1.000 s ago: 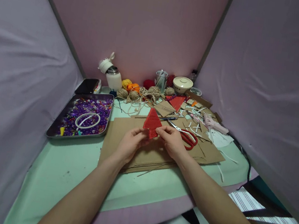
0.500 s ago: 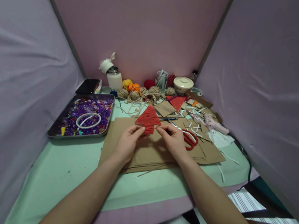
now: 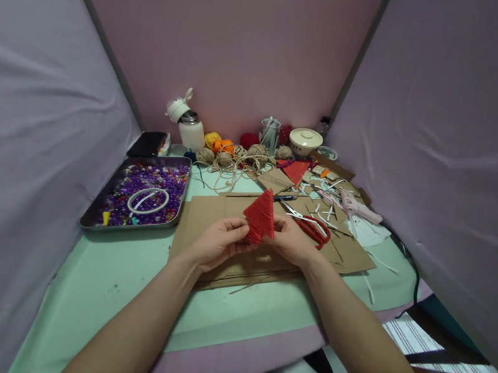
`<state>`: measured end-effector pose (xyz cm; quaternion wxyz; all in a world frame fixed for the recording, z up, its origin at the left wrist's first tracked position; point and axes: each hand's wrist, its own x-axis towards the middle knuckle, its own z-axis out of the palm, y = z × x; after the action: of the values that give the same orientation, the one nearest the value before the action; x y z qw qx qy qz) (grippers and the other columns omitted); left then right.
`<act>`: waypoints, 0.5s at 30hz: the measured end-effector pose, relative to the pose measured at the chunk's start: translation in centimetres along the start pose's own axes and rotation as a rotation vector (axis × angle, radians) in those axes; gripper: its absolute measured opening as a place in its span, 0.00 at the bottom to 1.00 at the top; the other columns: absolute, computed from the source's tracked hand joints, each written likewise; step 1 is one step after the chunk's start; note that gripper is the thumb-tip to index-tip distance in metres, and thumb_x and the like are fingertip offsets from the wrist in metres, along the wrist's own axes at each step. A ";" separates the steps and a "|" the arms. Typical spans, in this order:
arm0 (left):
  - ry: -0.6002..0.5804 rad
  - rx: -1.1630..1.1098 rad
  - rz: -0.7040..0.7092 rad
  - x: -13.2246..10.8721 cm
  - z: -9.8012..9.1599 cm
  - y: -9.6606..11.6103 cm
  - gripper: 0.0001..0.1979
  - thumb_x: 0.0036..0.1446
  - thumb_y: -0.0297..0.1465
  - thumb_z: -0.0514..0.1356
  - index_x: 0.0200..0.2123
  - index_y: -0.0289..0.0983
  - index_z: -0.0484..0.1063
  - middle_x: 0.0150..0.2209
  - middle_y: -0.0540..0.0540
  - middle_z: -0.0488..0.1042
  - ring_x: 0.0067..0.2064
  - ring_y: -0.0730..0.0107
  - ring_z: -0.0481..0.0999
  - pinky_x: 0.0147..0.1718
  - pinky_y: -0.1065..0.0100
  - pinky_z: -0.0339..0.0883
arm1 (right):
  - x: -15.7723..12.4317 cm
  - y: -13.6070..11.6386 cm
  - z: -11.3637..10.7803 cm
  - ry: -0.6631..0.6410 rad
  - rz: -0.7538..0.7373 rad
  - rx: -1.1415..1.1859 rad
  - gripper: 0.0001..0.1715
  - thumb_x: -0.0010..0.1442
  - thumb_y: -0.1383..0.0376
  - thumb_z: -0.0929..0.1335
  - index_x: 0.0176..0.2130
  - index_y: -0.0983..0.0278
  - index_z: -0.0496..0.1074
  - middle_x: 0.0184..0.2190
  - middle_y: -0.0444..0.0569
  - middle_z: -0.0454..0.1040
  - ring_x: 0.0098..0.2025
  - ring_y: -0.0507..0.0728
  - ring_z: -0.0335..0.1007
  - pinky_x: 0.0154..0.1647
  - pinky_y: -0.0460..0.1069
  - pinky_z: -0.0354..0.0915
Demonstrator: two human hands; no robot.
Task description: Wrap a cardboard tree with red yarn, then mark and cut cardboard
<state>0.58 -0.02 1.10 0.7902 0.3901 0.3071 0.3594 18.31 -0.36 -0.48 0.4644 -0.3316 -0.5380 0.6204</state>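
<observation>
A red yarn-wrapped piece [image 3: 261,215], with a pointed top and a narrower lower part, is held up above the cardboard and turned at an angle. My left hand [image 3: 224,242] is closed on its lower left part, thumb in front. At its right edge my right hand [image 3: 290,241] grips it, with the fingertips partly hidden behind the piece. Beneath both hands lies a stack of brown cardboard sheets [image 3: 207,211]. Red-handled scissors [image 3: 326,236] rest on the cardboard just beyond my right hand.
A metal tray [image 3: 128,232] of purple beads holds a white ring [image 3: 167,202]. Along the back stand a white bottle [image 3: 192,135], yarn balls [image 3: 224,146], a clear cup [image 3: 269,134] and a lidded bowl [image 3: 305,140]. A pink glue gun [image 3: 359,207] lies among scraps at right.
The red yarn-wrapped piece has moved slightly right and toward me and turned from facing flat to angled. My right hand has shifted onto its right edge.
</observation>
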 end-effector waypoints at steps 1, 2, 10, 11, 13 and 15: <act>-0.007 0.016 -0.015 0.0 0.0 0.0 0.10 0.45 0.33 0.68 0.30 0.33 0.76 0.29 0.45 0.75 0.29 0.74 0.72 0.33 0.71 0.68 | -0.1 0.0 0.1 -0.013 0.009 0.009 0.22 0.44 0.55 0.74 0.39 0.63 0.76 0.35 0.48 0.76 0.38 0.58 0.71 0.37 0.49 0.66; -0.007 0.036 -0.028 0.0 -0.1 -0.1 0.11 0.45 0.34 0.68 0.30 0.33 0.76 0.28 0.45 0.75 0.28 0.74 0.72 0.32 0.71 0.67 | -0.1 0.0 0.3 -0.018 0.017 0.016 0.21 0.44 0.55 0.74 0.38 0.63 0.77 0.34 0.47 0.76 0.37 0.57 0.71 0.37 0.49 0.66; 0.258 0.206 0.149 0.7 0.4 -0.7 0.12 0.42 0.35 0.68 0.31 0.34 0.74 0.26 0.48 0.74 0.27 0.75 0.70 0.28 0.73 0.62 | 0.3 0.5 0.6 0.244 0.001 -0.070 0.12 0.45 0.60 0.74 0.29 0.64 0.75 0.27 0.43 0.75 0.28 0.51 0.67 0.30 0.45 0.63; 0.277 0.201 0.194 0.7 0.5 -0.8 0.12 0.44 0.34 0.67 0.32 0.35 0.74 0.28 0.49 0.74 0.28 0.75 0.71 0.30 0.73 0.63 | 0.4 0.6 0.7 0.296 -0.001 -0.093 0.12 0.45 0.59 0.73 0.29 0.64 0.74 0.26 0.43 0.74 0.26 0.50 0.66 0.28 0.44 0.61; 0.271 0.179 0.251 0.7 0.7 -0.9 0.12 0.46 0.34 0.65 0.35 0.35 0.74 0.32 0.47 0.76 0.32 0.72 0.73 0.35 0.70 0.65 | 0.5 0.8 0.7 0.369 0.019 -0.135 0.13 0.47 0.57 0.72 0.28 0.65 0.73 0.24 0.42 0.73 0.23 0.49 0.63 0.24 0.43 0.58; 0.273 0.222 0.279 0.6 0.8 -1.0 0.13 0.47 0.35 0.64 0.36 0.35 0.74 0.36 0.45 0.76 0.36 0.68 0.74 0.38 0.68 0.66 | 0.6 0.8 0.9 0.409 0.027 -0.185 0.14 0.47 0.56 0.72 0.28 0.65 0.73 0.22 0.41 0.71 0.21 0.48 0.61 0.20 0.43 0.56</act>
<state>1.88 -0.25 0.55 0.6363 0.4611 0.3918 0.4786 17.12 -0.16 -1.08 0.5229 -0.4989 -0.4828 0.4945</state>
